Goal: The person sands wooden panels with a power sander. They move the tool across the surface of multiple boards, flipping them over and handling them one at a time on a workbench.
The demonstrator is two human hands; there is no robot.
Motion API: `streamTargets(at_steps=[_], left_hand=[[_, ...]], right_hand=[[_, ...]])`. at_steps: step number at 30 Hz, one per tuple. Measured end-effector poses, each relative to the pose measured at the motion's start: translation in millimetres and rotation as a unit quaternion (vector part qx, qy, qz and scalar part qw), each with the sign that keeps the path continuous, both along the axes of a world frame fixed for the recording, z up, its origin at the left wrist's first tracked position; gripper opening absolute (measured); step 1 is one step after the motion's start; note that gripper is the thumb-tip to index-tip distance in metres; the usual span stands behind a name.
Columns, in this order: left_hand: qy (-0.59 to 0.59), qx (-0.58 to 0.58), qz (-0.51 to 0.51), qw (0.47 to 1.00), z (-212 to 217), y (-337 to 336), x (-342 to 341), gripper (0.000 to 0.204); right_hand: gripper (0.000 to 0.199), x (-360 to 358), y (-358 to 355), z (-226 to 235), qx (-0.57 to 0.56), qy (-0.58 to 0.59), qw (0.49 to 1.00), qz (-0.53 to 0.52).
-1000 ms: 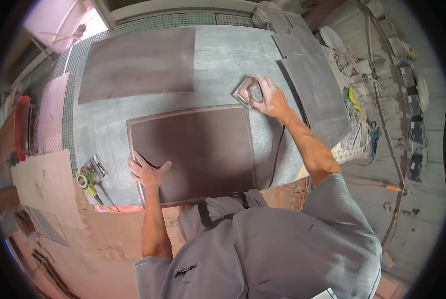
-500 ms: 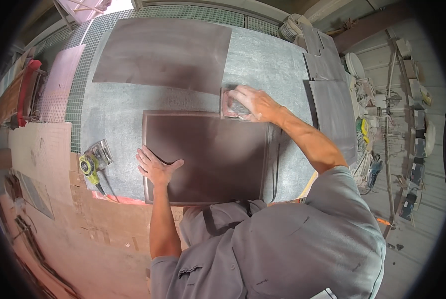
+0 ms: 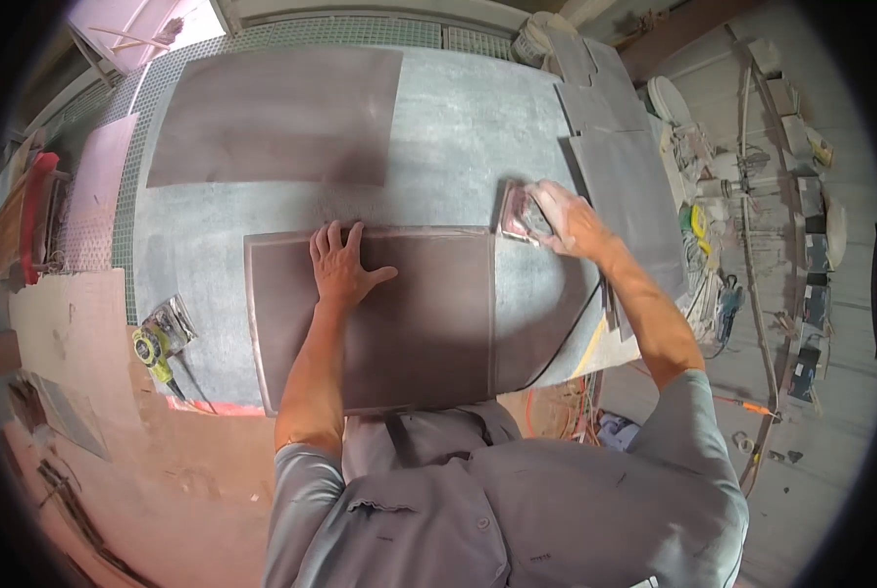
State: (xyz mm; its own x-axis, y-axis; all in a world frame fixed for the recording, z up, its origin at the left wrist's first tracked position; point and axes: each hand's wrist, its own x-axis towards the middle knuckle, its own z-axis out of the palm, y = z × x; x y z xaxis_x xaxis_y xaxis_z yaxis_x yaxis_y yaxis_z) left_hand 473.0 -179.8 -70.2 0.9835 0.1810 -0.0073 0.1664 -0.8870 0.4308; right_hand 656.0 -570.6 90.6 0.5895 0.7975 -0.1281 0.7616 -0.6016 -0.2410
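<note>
A dark brown rectangular panel (image 3: 419,323) with a paler dusty border lies flat at the near side of the blue-grey table. My left hand (image 3: 345,269) rests flat on it near the far edge, fingers spread. My right hand (image 3: 571,223) is wrapped round a small hand-sized sander (image 3: 523,212) with a squarish pad and reddish parts. The sander is at the panel's far right corner; whether it touches the edge I cannot tell. A dark cord (image 3: 580,318) curves over the table beside the panel's right side.
Another brown panel (image 3: 276,118) lies on the far left of the table (image 3: 477,108). A yellow-green sander (image 3: 154,343) sits at the near left. Several dark panels (image 3: 629,186) are stacked along the right. Tools and cables (image 3: 703,245) crowd beyond them, and a bucket (image 3: 536,39) stands behind.
My left hand has gone from the panel's left side to near its far edge. My right hand has carried the sander rightward along the far edge to the corner. The view has shifted.
</note>
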Motion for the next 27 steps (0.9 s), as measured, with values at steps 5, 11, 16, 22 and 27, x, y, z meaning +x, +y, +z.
streamTargets(at_steps=[5,11,16,22,27], left_hand=[[-0.020,-0.017,0.015,1.000,-4,-9,-42,0.119],[0.127,0.016,0.277,0.952,-8,71,-139,0.163],[0.146,-0.032,0.309,0.939,-19,98,-156,0.167],[0.149,-0.017,0.299,0.942,-22,99,-155,0.167],[0.130,-0.015,0.296,0.946,-23,98,-155,0.163]], right_hand=[[0.081,6,49,-30,0.022,0.028,0.998,0.061],[0.068,-4,131,-41,0.066,0.078,0.990,0.096],[0.067,20,121,-36,0.073,0.042,0.990,0.112],[0.064,30,102,-47,0.069,0.053,0.989,0.123],[0.070,3,183,-46,0.063,0.047,0.985,0.151]])
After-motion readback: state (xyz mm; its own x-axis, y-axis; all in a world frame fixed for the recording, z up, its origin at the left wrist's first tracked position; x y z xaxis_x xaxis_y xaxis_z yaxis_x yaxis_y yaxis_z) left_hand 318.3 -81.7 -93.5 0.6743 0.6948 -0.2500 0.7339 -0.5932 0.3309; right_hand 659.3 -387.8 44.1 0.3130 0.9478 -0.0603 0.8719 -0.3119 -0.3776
